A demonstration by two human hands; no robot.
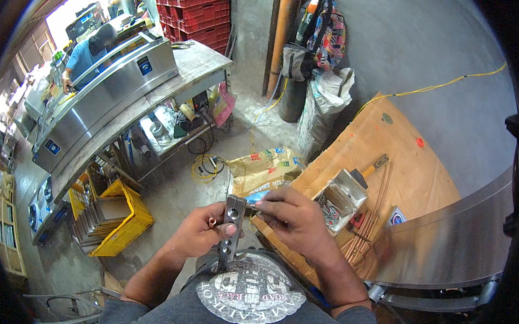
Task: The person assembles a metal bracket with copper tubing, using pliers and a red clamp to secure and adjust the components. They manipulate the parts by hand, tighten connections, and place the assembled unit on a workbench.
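My left hand (197,233) is closed around a steel flaring bar (232,210), a narrow clamp block with a row of round holes. The bar stands roughly upright in front of my chest. An open end of copper tube (212,222) shows between the left fingers; the rest of it is hidden. My right hand (293,219) is closed in a pinch at the bar's upper right side. Its fingertips are on a small metal part (252,204) there, probably the bar's clamping screw, mostly covered by the fingers.
On the wooden board (424,163) at right lie a white bin of small hardware (342,201), a hammer (370,170) and copper tubes (367,233). A yellow crate (130,223) stands on the floor at left. Beyond a steel-topped bench (197,61) works another person (84,59).
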